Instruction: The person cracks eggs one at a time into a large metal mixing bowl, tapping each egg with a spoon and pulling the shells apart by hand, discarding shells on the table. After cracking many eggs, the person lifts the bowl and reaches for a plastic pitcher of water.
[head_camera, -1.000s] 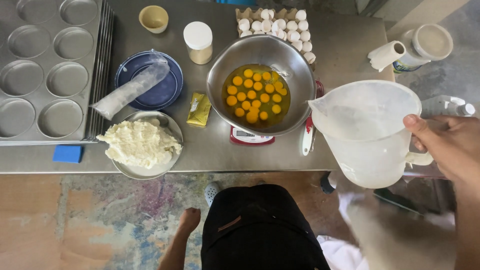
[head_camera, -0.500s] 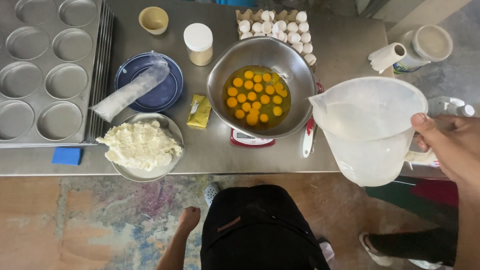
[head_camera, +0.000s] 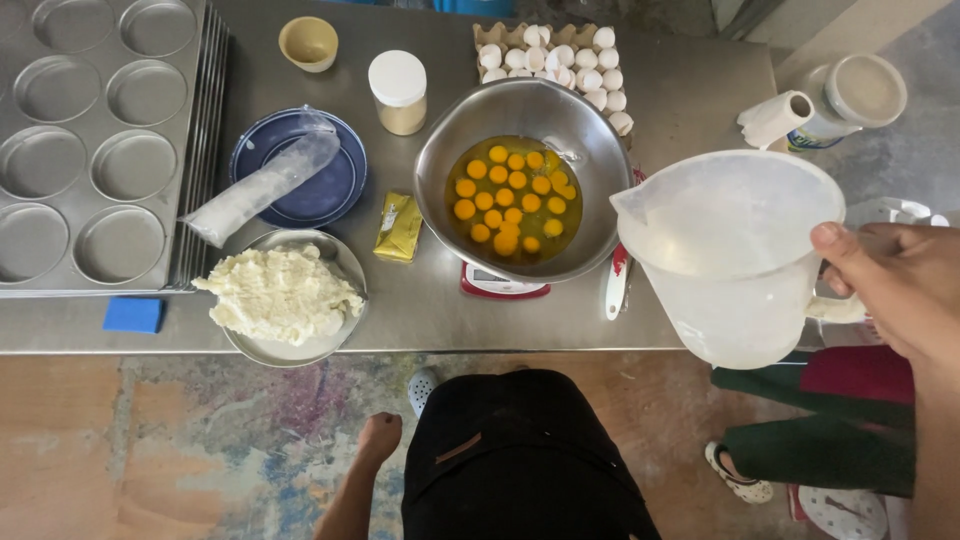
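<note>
Your right hand (head_camera: 890, 290) grips the handle of the large translucent plastic jug (head_camera: 735, 255), holding it in the air at the right end of the table. Since a second ago, the jug has come closer to the round steel bowl of broken eggs (head_camera: 520, 190), and its spout now almost reaches the bowl's rim. Your left hand (head_camera: 380, 437) hangs down below the steel table (head_camera: 690, 90), loosely closed, holding nothing. Further left sits a steel plate of white butter (head_camera: 285, 297).

The right hand (head_camera: 895, 285) has carried the plastic jug (head_camera: 735, 255) slightly left, nearer the steel bowl (head_camera: 520, 195).
</note>
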